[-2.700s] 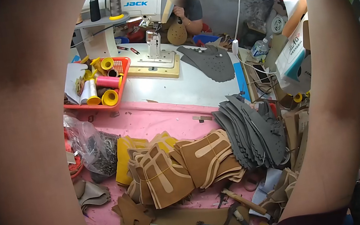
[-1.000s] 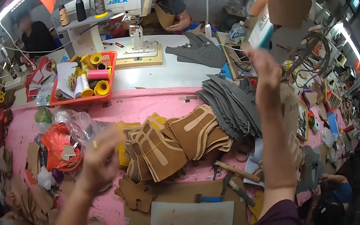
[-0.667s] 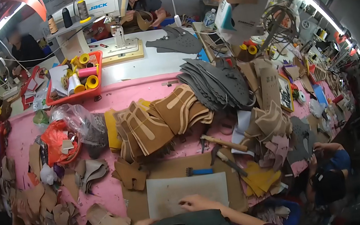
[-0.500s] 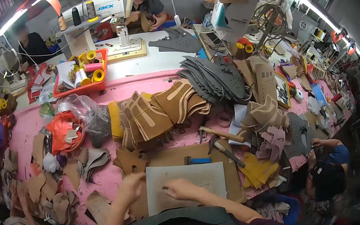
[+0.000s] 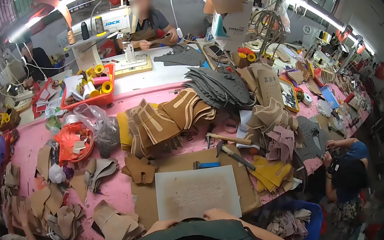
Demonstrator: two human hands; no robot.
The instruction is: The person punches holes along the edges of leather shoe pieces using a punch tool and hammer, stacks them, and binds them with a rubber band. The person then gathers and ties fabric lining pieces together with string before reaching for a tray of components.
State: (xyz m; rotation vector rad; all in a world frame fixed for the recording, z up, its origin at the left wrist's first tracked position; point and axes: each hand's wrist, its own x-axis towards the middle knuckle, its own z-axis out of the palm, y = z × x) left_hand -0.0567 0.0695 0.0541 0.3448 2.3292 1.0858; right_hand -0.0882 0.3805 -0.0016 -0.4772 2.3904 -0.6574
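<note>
My left hand (image 5: 163, 225) is at the near left corner of the pale board (image 5: 194, 180), close against my body. My right hand (image 5: 217, 213) lies at the board's near edge, right of the middle. The fingers of both hands are mostly hidden, so I cannot see what, if anything, they hold. Brownish scuffs mark the board's bare surface. Beyond its far edge is a blue tool with dark teeth (image 5: 207, 164). A small stack of brown cut pieces (image 5: 139, 169) rests past the far left corner, on the cardboard sheet (image 5: 173, 162) under the board.
Two hammers (image 5: 239, 158) lie to the right, near yellow cut pieces (image 5: 272, 172). Tied brown stacks (image 5: 152, 124) and grey pieces (image 5: 219, 87) stand farther back. A sewing machine (image 5: 129, 49) is across the table. Other people sit left, right and opposite. Blue bins (image 5: 314, 214) flank me below.
Both hands have drawn back from over the board to its near edge, by my body. The person opposite now holds a piece lower and farther right. My view has shifted slightly.
</note>
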